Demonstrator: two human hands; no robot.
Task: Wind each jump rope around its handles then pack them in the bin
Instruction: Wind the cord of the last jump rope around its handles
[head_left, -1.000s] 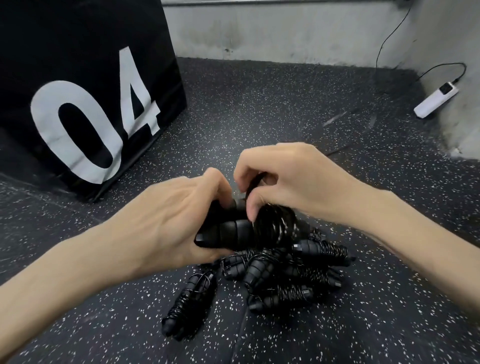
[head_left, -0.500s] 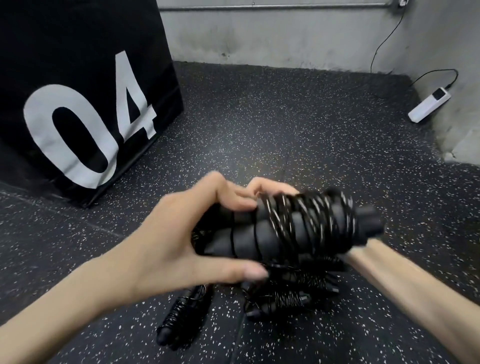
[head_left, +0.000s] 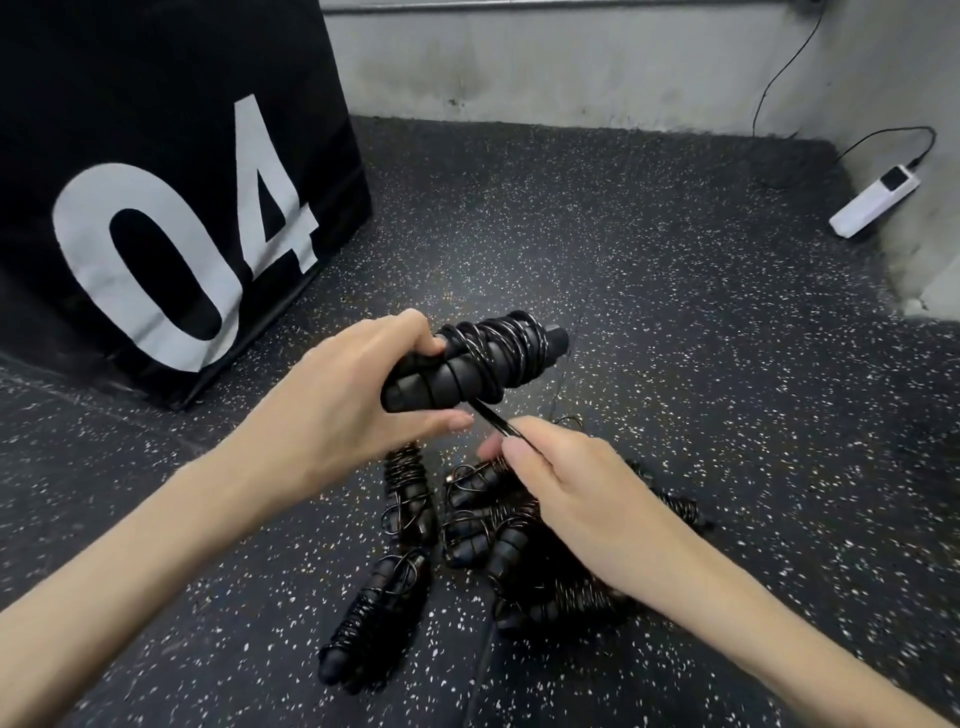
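Observation:
My left hand (head_left: 343, 395) grips the near ends of a pair of black jump rope handles (head_left: 467, 364), held side by side above the floor and pointing up and right. Shiny black cord is wound many times round their far half. My right hand (head_left: 561, 483) pinches the loose end of that cord (head_left: 493, 421) just below the handles. Under my hands lies a pile of several wound black jump ropes (head_left: 493, 530) on the floor, partly hidden by my right hand. One more wound rope (head_left: 374, 618) lies apart at the lower left.
A big black box marked "04" (head_left: 171, 218) stands at the left. The floor is dark speckled rubber (head_left: 675, 364), bounded by grey walls at the back and right. A white power strip (head_left: 875, 205) with its cable lies by the right wall.
My left hand has lifted the wound handles and tilted them up and right. My right hand came out from behind the bundle and now pinches the cord's loose end below it.

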